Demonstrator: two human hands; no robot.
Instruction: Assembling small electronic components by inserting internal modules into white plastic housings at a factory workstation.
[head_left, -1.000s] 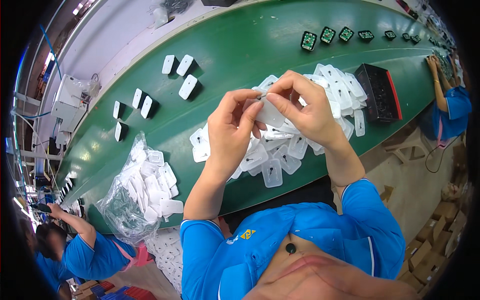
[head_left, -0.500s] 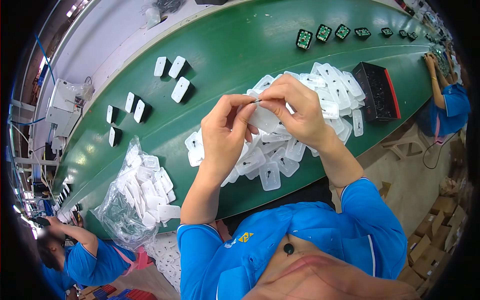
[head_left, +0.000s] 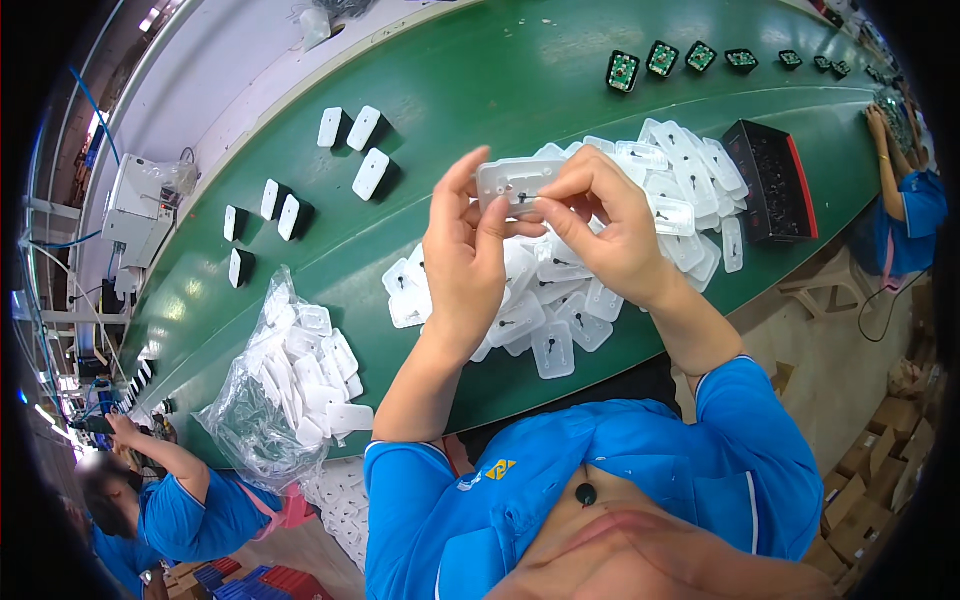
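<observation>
Above the pile, my left hand (head_left: 462, 250) is closed around a translucent white plastic cover (head_left: 512, 176), its hollow inner side showing. In the lower part of the cover sits a small black part (head_left: 523, 198). My right hand (head_left: 615, 225) has thumb and forefinger pinched together at that black part, against the cover's right side. Exactly how the fingertips grip it is too small to make out. Beneath both hands lies a heap of similar white covers (head_left: 553, 350), many with a small black piece inside.
Right of the heap stands a black box (head_left: 765, 185) of small dark parts. Several black housings with green circuit boards (head_left: 623, 71) line the far right. White-topped black units (head_left: 371, 175) stand at left, behind a plastic bag (head_left: 250, 425) of white covers. Co-workers (head_left: 190, 510) sit at both sides.
The white cover has been turned up between my hands, so its inside now shows. Both hands pinched close together before; now the left holds the cover while the right fingertips are at its side.
</observation>
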